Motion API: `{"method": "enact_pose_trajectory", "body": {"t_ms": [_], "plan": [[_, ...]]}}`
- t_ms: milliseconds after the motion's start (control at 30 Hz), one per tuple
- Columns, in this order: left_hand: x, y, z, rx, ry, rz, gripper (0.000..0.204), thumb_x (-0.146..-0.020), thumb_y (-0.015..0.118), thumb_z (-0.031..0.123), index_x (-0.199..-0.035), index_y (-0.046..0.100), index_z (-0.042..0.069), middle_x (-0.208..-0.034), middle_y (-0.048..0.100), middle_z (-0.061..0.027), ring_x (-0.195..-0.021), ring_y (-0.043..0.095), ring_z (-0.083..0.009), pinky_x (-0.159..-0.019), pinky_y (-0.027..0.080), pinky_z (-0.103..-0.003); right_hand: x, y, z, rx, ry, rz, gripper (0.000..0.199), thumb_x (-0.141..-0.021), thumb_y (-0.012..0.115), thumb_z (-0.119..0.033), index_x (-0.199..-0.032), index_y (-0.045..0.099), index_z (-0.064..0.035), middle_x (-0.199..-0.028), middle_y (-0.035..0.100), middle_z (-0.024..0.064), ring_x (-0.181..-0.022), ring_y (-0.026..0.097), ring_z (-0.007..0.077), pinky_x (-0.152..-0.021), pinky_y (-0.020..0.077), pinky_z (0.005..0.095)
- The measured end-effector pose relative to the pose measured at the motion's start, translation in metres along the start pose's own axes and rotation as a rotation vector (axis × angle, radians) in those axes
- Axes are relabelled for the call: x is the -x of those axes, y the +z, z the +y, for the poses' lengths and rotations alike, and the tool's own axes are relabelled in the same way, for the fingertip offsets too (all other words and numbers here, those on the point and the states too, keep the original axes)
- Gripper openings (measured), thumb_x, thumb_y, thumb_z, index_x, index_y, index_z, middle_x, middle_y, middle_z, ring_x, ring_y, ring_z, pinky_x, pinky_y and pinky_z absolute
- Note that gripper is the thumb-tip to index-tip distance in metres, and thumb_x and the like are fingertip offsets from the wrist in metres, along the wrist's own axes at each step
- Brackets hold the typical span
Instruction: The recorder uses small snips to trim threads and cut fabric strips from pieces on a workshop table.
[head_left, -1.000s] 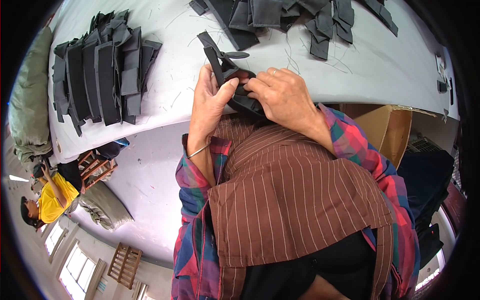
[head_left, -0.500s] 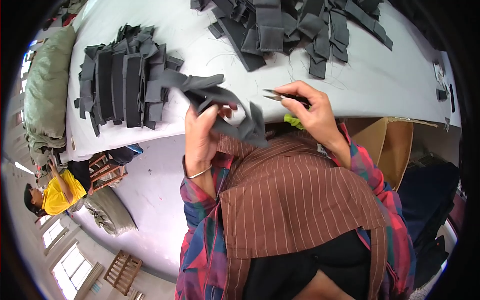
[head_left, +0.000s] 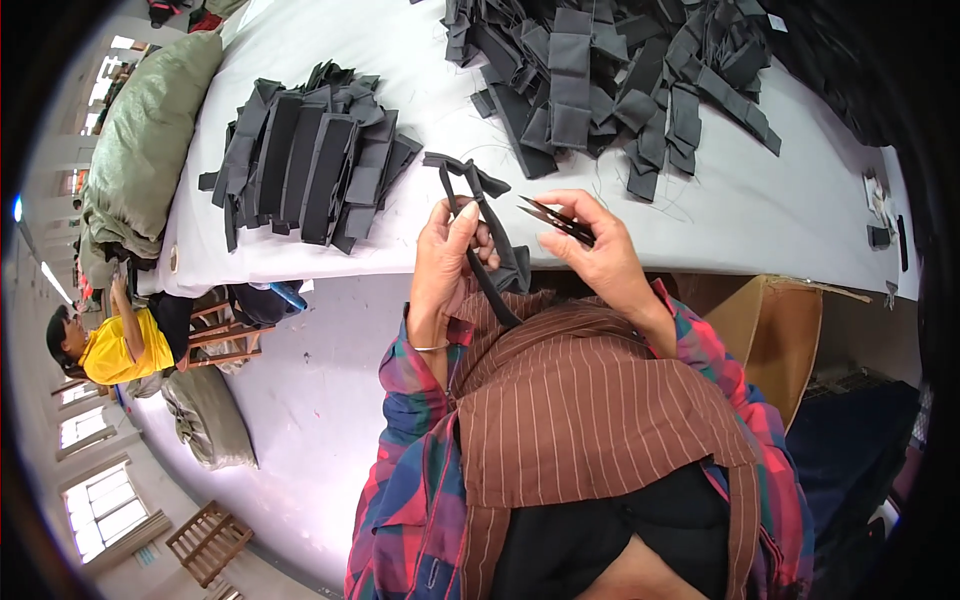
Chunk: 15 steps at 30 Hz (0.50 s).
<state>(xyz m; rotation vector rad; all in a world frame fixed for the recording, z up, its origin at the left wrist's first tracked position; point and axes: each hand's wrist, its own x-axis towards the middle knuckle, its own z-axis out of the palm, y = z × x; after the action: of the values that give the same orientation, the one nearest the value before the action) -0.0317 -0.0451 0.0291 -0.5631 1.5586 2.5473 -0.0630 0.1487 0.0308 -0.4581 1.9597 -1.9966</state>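
My left hand (head_left: 452, 255) pinches a dark grey fabric strip (head_left: 508, 268), which hangs in loops over the table's near edge and my apron. Black thread snips (head_left: 558, 218) sit in my right hand (head_left: 600, 250), their pointed blades apart and aimed toward the strip without touching it. Left of my hands lies a neat stack of dark grey fabric strips (head_left: 310, 165), laid side by side. A looser heap of similar strips (head_left: 570, 75) spreads over the far side of the table.
The white table (head_left: 330, 262) carries loose threads near the heap. A cardboard box (head_left: 775, 340) stands below its edge at right. Stuffed sacks (head_left: 150, 130) lie at the left, where a person in a yellow top (head_left: 125, 348) sits. A wooden pallet-like rack (head_left: 210, 542) is on the floor.
The fabric strip, blurred and bunched before, now hangs in open loops from my left hand. Both hands appear slightly lower and closer together, and the view has shifted.
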Motion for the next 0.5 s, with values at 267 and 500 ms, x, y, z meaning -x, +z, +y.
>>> {"method": "enact_pose_trajectory", "body": {"t_ms": [267, 500], "plan": [[-0.006, 0.001, -0.003, 0.207, -0.024, -0.089, 0.025, -0.094, 0.057, 0.027, -0.105, 0.047, 0.007, -0.071, 0.043, -0.0003, -0.061, 0.044, -0.0120, -0.056, 0.045, -0.030, -0.010, 0.019, 0.010, -0.108, 0.087, -0.068, 0.053, -0.082, 0.064, -0.004, -0.131, 0.046, -0.0091, -0.089, 0.044, -0.0019, -0.083, 0.043, 0.0061, -0.075, 0.0376, 0.0192], [-0.018, -0.018, -0.001, 0.406, -0.194, -0.152, 0.020, -0.093, 0.057, 0.028, -0.096, 0.052, 0.008, -0.071, 0.044, 0.0006, -0.059, 0.044, -0.0124, -0.050, 0.040, -0.027, -0.030, 0.017, 0.007, -0.167, 0.040, 0.026, 0.040, -0.086, 0.060, -0.004, -0.125, 0.051, -0.0059, -0.081, 0.044, -0.0057, -0.074, 0.040, 0.0030, -0.066, 0.0327, 0.0170]]}}
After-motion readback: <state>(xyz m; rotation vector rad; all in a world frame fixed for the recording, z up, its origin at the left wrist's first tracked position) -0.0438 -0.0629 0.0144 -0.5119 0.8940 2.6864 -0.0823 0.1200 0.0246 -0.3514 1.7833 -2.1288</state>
